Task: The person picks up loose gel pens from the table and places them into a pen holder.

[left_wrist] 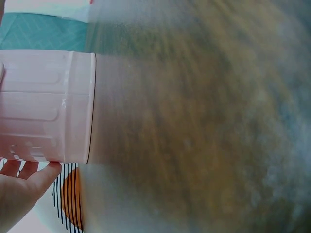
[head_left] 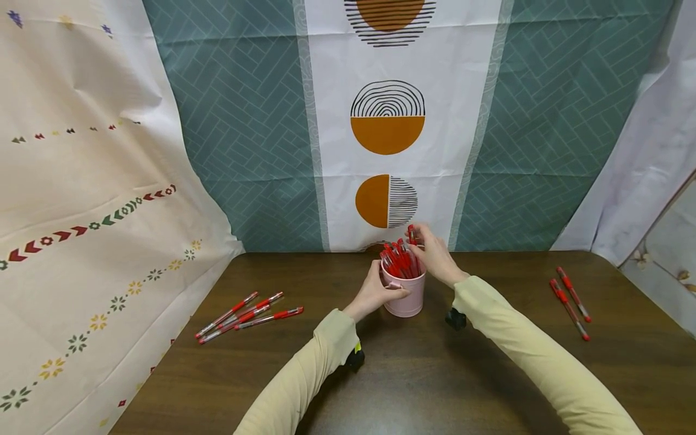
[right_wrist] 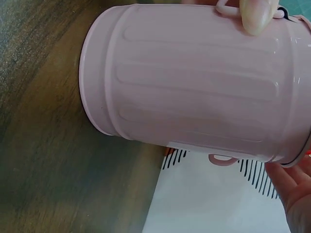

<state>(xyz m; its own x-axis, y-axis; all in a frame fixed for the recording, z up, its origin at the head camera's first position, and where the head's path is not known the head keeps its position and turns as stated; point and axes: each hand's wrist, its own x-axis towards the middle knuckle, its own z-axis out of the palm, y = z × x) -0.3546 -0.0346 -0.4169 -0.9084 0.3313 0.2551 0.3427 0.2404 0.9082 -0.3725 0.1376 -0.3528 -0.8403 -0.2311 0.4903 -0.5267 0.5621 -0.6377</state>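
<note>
A pink metal bucket (head_left: pixel 406 304) stands upright at the far middle of the table, packed with red pens (head_left: pixel 399 261). My left hand (head_left: pixel 375 293) grips its left side, with the thumb across the front by the small handle. Above the rim on the right, my right hand (head_left: pixel 435 254) pinches a red pen (head_left: pixel 411 232) that stands near the others; its lower end is hidden. In the right wrist view the bucket (right_wrist: pixel 194 82) fills the frame, and a thumb (right_wrist: pixel 257 14) presses by its handle. The left wrist view shows the bucket's lower wall (left_wrist: pixel 43 107).
Several loose red pens (head_left: pixel 269 318) lie in a group on the left of the brown table (head_left: pixel 413 380). Two more pens (head_left: pixel 568 305) lie on the right. A patterned curtain (head_left: pixel 261 121) hangs right behind the bucket along the table's back edge.
</note>
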